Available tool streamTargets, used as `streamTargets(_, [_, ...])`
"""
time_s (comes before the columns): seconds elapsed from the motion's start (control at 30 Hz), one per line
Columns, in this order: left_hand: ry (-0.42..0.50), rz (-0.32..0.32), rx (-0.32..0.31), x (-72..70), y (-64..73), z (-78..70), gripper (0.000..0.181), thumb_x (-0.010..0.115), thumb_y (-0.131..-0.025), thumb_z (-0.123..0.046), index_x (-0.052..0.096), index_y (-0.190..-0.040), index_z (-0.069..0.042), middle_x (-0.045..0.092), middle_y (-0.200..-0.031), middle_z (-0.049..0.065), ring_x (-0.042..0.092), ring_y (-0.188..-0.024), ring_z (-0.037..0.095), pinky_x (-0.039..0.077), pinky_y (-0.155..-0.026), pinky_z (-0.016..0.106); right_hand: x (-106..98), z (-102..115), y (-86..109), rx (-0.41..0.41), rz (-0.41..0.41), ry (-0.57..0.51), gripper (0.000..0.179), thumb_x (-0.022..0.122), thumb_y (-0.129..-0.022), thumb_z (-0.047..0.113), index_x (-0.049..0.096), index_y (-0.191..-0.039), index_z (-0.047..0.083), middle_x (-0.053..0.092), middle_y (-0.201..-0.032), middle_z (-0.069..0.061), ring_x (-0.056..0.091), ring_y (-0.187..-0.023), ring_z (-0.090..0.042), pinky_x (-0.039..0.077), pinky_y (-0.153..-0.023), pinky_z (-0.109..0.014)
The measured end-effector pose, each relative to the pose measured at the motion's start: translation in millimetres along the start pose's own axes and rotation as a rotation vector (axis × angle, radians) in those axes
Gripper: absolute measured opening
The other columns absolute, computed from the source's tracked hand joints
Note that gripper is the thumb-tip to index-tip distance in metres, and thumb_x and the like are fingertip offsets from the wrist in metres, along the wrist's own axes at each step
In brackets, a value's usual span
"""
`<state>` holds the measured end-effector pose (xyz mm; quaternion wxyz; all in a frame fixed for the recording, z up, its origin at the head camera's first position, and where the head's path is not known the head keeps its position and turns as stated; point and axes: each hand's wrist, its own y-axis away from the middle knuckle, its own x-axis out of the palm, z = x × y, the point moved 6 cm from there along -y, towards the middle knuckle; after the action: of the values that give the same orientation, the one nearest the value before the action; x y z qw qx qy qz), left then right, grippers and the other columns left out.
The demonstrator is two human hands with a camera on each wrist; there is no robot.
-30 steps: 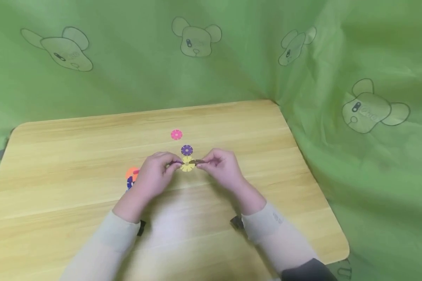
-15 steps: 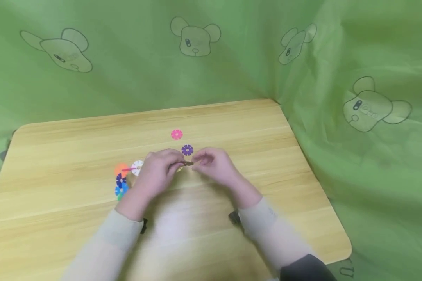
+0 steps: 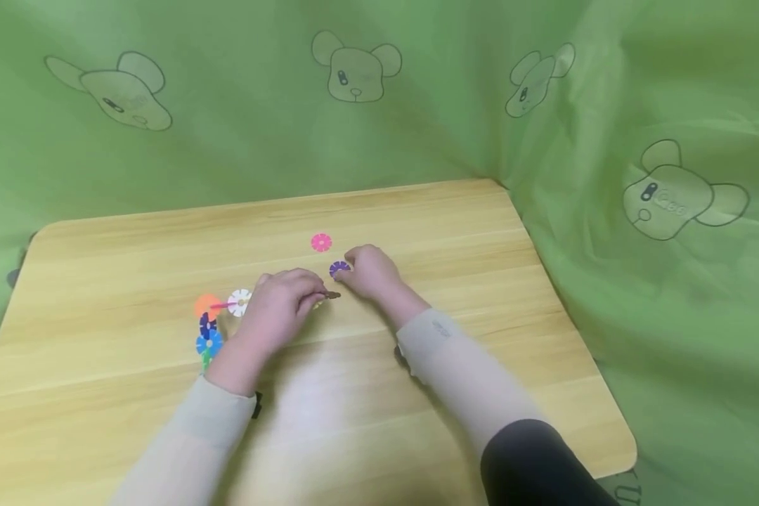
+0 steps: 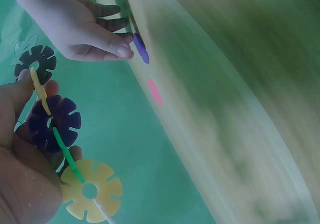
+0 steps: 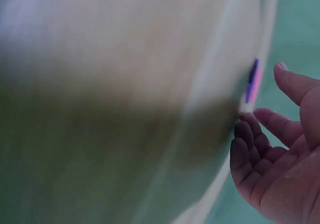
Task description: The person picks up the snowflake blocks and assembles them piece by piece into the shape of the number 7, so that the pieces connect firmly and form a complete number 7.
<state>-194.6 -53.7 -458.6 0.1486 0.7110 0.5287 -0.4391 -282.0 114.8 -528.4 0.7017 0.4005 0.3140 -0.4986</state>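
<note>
My left hand (image 3: 278, 309) pinches one end of a chain of slotted plastic snowflake discs. In the left wrist view its fingers are at a yellow disc (image 4: 40, 92) seen edge-on, between a brown disc (image 4: 36, 63) and a dark purple disc (image 4: 56, 123). A green disc (image 4: 67, 155) and another yellow disc (image 4: 94, 191) follow. Past the hand the chain shows a white disc (image 3: 239, 301), an orange disc (image 3: 206, 306) and blue ones. With thumb and fingers parted, my right hand (image 3: 376, 274) is at a loose purple disc (image 3: 338, 269) on the table.
A loose pink disc (image 3: 321, 242) lies beyond the purple one on the wooden table (image 3: 417, 436). Green cloth (image 3: 240, 140) with printed bear heads hangs behind the table and along its right side.
My right hand has let go of the chain's brown disc and moved forward to the loose purple disc. The left hand keeps its hold, while the chain's far part has shifted left into view.
</note>
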Motion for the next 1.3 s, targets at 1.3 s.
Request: streamTargets(1.3, [0.022, -0.053, -0.103, 0.4, -1.6, 10.8, 0.012, 0.072, -0.102, -0.019, 0.079, -0.109, -0.013, 0.077, -0.122, 0.005, 0.071, -0.113, 0.028, 0.045, -0.095, 0.051, -37, -11, 64.7, -0.027, -0.001, -0.921, 0.028, 0.074, -0.095, -0.004, 0.07, -0.122, -0.012, 0.077, -0.104, -0.025, 0.074, -0.073, -0.017, 0.065, -0.073, -0.034])
